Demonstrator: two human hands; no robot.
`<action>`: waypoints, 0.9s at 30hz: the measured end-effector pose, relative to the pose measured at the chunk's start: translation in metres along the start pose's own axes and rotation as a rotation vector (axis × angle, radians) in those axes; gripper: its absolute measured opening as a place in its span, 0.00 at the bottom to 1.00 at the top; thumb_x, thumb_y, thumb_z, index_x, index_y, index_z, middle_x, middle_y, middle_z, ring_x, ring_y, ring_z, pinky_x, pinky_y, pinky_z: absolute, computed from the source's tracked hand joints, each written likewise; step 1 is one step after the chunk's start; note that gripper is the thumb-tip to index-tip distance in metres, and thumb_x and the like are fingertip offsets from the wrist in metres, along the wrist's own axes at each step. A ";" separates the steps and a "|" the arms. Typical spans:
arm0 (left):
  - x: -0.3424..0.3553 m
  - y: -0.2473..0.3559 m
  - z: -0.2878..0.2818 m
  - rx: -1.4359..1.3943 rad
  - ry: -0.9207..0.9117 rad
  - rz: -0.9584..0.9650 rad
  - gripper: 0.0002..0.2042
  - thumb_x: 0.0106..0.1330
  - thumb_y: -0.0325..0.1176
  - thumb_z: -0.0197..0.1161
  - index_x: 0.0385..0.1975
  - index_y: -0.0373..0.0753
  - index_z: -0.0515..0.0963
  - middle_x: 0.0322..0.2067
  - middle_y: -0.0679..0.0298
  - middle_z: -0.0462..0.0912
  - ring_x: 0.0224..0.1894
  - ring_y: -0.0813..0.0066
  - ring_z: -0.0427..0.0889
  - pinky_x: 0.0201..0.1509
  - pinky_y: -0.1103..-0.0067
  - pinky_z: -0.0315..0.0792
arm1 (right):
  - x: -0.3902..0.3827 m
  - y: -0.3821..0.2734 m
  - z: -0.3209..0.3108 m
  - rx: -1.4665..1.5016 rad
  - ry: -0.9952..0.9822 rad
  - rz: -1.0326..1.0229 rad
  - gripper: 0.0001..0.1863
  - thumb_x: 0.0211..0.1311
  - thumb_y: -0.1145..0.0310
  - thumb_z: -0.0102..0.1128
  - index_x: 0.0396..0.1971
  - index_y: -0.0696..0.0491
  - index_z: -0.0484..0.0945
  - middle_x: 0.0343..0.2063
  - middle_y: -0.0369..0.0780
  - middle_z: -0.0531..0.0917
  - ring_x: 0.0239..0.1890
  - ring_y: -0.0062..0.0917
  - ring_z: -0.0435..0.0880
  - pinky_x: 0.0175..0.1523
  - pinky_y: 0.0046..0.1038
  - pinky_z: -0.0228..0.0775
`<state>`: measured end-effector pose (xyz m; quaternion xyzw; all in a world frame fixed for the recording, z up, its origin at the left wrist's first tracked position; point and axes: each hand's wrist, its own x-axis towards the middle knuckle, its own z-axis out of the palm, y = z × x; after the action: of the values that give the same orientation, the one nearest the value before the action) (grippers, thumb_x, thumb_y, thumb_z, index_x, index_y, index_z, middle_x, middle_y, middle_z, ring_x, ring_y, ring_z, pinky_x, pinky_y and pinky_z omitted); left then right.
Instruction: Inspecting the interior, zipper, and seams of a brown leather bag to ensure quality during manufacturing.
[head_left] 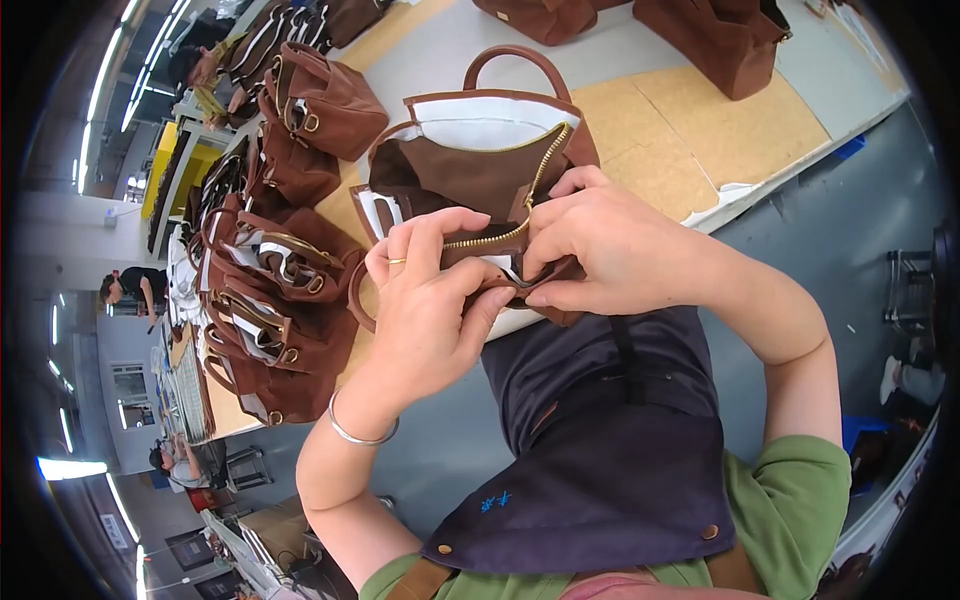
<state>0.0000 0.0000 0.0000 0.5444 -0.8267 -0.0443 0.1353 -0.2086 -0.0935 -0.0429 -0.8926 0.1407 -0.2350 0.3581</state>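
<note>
A brown handbag (pixel 450 180) stands open at the table's near edge, showing its dark lining. Its gold-toothed zipper (pixel 548 165) is undone and curves around the mouth, and white backing shows along the far panel. One rolled handle (pixel 515 53) arches up at the far side. Both hands work at the bag's near rim. My left hand (pixel 425 295), with a ring and a bangle, pinches the rim edge between thumb and fingers. My right hand (pixel 620 245) grips the same edge just to the right, its fingertips partly tucked inside. A small white strip shows between the hands.
Several similar brown bags (pixel 290 270) crowd the table on the left. More brown bags (pixel 715 45) stand at the far side. Tan boards (pixel 670 130) lie on the grey tabletop. Other people are farther off on the left; a stool (pixel 908 285) is at right.
</note>
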 end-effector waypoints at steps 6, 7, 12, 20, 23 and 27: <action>0.001 0.001 0.003 0.006 0.031 -0.010 0.04 0.55 0.32 0.71 0.27 0.43 0.83 0.52 0.65 0.74 0.56 0.63 0.68 0.57 0.64 0.54 | 0.000 -0.001 -0.002 0.014 -0.020 0.023 0.07 0.51 0.67 0.71 0.27 0.53 0.84 0.25 0.34 0.82 0.34 0.27 0.80 0.60 0.33 0.59; 0.002 0.001 0.003 0.009 0.034 -0.006 0.04 0.55 0.32 0.71 0.27 0.43 0.83 0.51 0.65 0.75 0.55 0.63 0.69 0.57 0.64 0.54 | 0.001 -0.001 -0.002 0.014 -0.018 0.027 0.06 0.51 0.67 0.71 0.26 0.53 0.84 0.25 0.34 0.82 0.33 0.27 0.80 0.60 0.33 0.59; 0.004 0.001 0.005 -0.001 0.046 -0.001 0.04 0.55 0.32 0.71 0.27 0.43 0.82 0.49 0.66 0.75 0.54 0.64 0.69 0.56 0.65 0.55 | 0.000 0.000 -0.001 0.026 -0.008 0.039 0.06 0.51 0.67 0.70 0.25 0.52 0.84 0.23 0.34 0.81 0.30 0.27 0.79 0.60 0.32 0.59; 0.004 -0.001 0.007 0.005 0.066 -0.001 0.05 0.54 0.33 0.72 0.27 0.43 0.82 0.48 0.65 0.75 0.53 0.64 0.70 0.55 0.66 0.55 | -0.001 0.000 0.002 0.028 0.032 0.049 0.07 0.50 0.66 0.71 0.21 0.51 0.82 0.21 0.32 0.81 0.27 0.26 0.78 0.59 0.32 0.60; 0.004 -0.001 0.008 -0.004 0.072 -0.006 0.06 0.53 0.33 0.72 0.27 0.43 0.82 0.48 0.65 0.75 0.52 0.64 0.70 0.54 0.66 0.56 | -0.001 0.000 0.002 0.032 0.029 0.070 0.07 0.50 0.66 0.72 0.21 0.51 0.82 0.20 0.32 0.80 0.26 0.25 0.78 0.59 0.31 0.60; 0.004 0.000 0.009 0.006 0.087 0.011 0.06 0.53 0.33 0.72 0.26 0.44 0.82 0.47 0.65 0.76 0.52 0.63 0.71 0.54 0.66 0.56 | -0.001 0.000 0.004 0.027 0.018 0.082 0.07 0.50 0.66 0.72 0.21 0.51 0.83 0.20 0.31 0.80 0.27 0.25 0.78 0.58 0.31 0.60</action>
<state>-0.0036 -0.0042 -0.0075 0.5416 -0.8231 -0.0171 0.1698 -0.2070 -0.0906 -0.0454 -0.8791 0.1773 -0.2301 0.3780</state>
